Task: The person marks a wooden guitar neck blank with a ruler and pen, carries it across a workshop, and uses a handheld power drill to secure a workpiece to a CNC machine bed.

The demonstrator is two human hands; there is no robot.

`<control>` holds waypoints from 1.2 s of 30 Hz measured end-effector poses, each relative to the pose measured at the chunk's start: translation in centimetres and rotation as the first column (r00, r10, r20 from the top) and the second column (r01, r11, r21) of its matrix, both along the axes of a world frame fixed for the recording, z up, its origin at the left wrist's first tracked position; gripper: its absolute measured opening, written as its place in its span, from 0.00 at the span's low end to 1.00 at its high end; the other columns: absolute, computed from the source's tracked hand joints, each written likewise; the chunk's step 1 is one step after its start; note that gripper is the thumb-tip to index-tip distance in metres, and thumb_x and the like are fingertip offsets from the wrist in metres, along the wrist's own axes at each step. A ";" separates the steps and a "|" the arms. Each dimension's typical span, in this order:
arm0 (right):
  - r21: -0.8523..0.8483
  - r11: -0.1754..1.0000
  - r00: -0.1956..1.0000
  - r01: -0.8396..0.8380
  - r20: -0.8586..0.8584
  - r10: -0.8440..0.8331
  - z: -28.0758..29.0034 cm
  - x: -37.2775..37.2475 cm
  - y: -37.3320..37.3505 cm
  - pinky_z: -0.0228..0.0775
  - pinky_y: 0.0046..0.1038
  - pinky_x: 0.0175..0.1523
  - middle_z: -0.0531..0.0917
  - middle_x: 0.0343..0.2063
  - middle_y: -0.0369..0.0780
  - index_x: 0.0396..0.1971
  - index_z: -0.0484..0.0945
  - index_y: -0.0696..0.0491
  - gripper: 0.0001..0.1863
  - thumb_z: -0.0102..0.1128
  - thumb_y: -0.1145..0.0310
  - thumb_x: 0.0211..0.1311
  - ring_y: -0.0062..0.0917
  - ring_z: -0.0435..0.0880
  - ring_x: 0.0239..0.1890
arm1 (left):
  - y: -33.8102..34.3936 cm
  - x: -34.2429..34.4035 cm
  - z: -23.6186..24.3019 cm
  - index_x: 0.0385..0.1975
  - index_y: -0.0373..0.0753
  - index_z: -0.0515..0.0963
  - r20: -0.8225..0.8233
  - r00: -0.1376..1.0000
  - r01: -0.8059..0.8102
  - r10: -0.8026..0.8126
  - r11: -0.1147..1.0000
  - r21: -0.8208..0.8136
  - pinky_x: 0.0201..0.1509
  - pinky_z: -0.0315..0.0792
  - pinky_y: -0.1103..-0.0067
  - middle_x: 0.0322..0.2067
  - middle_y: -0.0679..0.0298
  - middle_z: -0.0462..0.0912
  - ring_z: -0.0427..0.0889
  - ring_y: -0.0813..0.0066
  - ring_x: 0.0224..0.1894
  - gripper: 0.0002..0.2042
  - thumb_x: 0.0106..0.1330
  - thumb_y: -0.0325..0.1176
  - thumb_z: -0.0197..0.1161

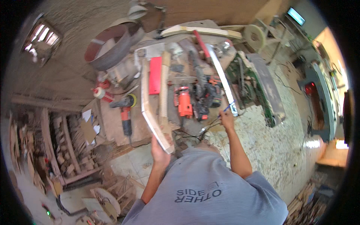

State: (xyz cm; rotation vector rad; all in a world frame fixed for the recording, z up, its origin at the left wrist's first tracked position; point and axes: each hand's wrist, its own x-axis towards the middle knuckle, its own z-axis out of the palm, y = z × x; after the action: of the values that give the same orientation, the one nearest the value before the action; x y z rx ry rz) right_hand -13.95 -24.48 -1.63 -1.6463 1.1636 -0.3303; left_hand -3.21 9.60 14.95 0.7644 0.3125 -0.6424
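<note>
At seven o'clock the left hand (162, 150) grips an angled wooden strip (146, 101), partly hiding it; at three, the right hand (226, 119) pinches a blurred blue pen (227, 107); lettering marks the shirt (225, 180).

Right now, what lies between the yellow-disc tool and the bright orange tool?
In the head view: an angled wooden piece in the left hand and a straighter wooden strip, with a red slab farther up between them.

You face a dusty brown workbench (111, 123) across the frame's middle; on it lie an orange-and-black power tool with a round yellow pad (126, 118) left of centre, a flat red rectangular box (155, 77) above centre, and a red-orange cylindrical power tool (184, 103) near mid-frame.
</note>
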 end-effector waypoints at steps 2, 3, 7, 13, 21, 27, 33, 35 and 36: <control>0.058 0.998 0.997 -0.037 -0.064 0.041 -2.4 -0.6 -1.0 0.71 0.25 0.17 0.81 0.17 0.38 0.26 0.83 0.59 0.26 0.66 0.47 0.67 0.21 0.76 0.13 | 0.2 -0.1 -0.3 0.66 0.41 0.67 0.021 1.000 0.021 -0.022 0.998 0.053 0.35 0.70 0.78 0.30 0.67 0.73 0.72 0.78 0.31 0.28 0.81 0.57 0.41; 0.108 0.994 0.996 -0.020 -0.087 0.029 -3.0 -0.1 -0.9 0.72 0.25 0.18 0.81 0.17 0.38 0.26 0.84 0.59 0.26 0.67 0.48 0.66 0.21 0.76 0.13 | 0.4 0.1 -0.1 0.66 0.41 0.67 0.017 0.999 0.037 -0.038 0.998 0.058 0.35 0.70 0.78 0.30 0.67 0.73 0.72 0.78 0.30 0.28 0.81 0.58 0.41; 0.296 0.955 0.997 -0.027 -0.057 0.046 -4.3 1.9 -1.1 0.74 0.27 0.19 0.82 0.18 0.39 0.24 0.84 0.60 0.23 0.70 0.52 0.64 0.23 0.78 0.14 | 1.0 0.3 0.7 0.64 0.39 0.68 0.022 0.998 0.059 -0.061 0.994 0.096 0.36 0.71 0.77 0.30 0.67 0.73 0.73 0.77 0.30 0.30 0.80 0.59 0.40; -0.264 0.955 0.895 -0.136 -0.445 0.005 -8.3 0.7 -6.3 0.78 0.35 0.23 0.84 0.16 0.44 0.21 0.84 0.63 0.27 0.69 0.49 0.61 0.31 0.85 0.16 | 0.7 0.6 -0.8 0.60 0.38 0.70 0.018 0.994 0.110 -0.112 0.990 0.089 0.38 0.73 0.75 0.31 0.65 0.75 0.75 0.74 0.31 0.31 0.79 0.61 0.39; -0.157 0.973 0.982 -0.171 0.051 0.181 7.7 4.5 4.5 0.74 0.30 0.29 0.83 0.17 0.38 0.26 0.86 0.56 0.22 0.66 0.51 0.69 0.23 0.84 0.22 | 2.3 -0.4 -1.3 0.62 0.39 0.68 0.018 0.990 0.140 -0.141 0.988 0.062 0.45 0.77 0.71 0.37 0.63 0.77 0.79 0.71 0.37 0.30 0.80 0.61 0.37; 0.458 0.648 0.793 -0.609 0.358 0.492 15.7 12.0 13.9 0.78 0.31 0.49 0.82 0.49 0.41 0.69 0.65 0.52 0.39 0.63 0.42 0.68 0.26 0.84 0.47 | 0.7 -0.3 -2.3 0.61 0.41 0.69 0.056 0.945 0.310 -0.321 0.939 0.151 0.50 0.77 0.71 0.43 0.66 0.78 0.79 0.75 0.44 0.22 0.82 0.52 0.43; 0.249 0.602 0.650 -0.759 0.357 0.671 15.7 13.9 18.0 0.77 0.32 0.53 0.82 0.45 0.43 0.77 0.53 0.54 0.49 0.70 0.58 0.59 0.28 0.84 0.44 | -0.9 0.4 -5.4 0.65 0.39 0.67 0.211 0.861 0.392 -0.462 0.868 0.304 0.53 0.78 0.70 0.49 0.62 0.80 0.81 0.72 0.49 0.26 0.81 0.55 0.44; 0.292 0.668 0.728 -0.685 0.327 0.603 17.9 13.4 18.9 0.78 0.32 0.50 0.82 0.40 0.42 0.72 0.62 0.57 0.43 0.65 0.71 0.52 0.27 0.83 0.38 | -0.2 0.9 -6.3 0.62 0.34 0.72 0.200 0.782 0.506 -0.590 0.790 0.347 0.52 0.79 0.73 0.49 0.59 0.82 0.83 0.71 0.49 0.28 0.81 0.55 0.46; 0.259 0.684 0.730 -0.682 0.309 0.610 17.5 13.0 18.5 0.78 0.30 0.46 0.82 0.39 0.42 0.68 0.65 0.58 0.39 0.64 0.72 0.53 0.26 0.83 0.37 | 0.1 1.3 -7.0 0.58 0.33 0.75 0.211 0.756 0.516 -0.620 0.762 0.392 0.51 0.79 0.72 0.46 0.59 0.83 0.84 0.70 0.47 0.28 0.81 0.55 0.46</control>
State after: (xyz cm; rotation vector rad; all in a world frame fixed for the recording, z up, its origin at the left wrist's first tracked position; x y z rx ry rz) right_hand -0.97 -5.94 15.85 -1.5410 0.3852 0.1744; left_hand -1.87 9.75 7.99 1.2822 -0.1580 -1.0476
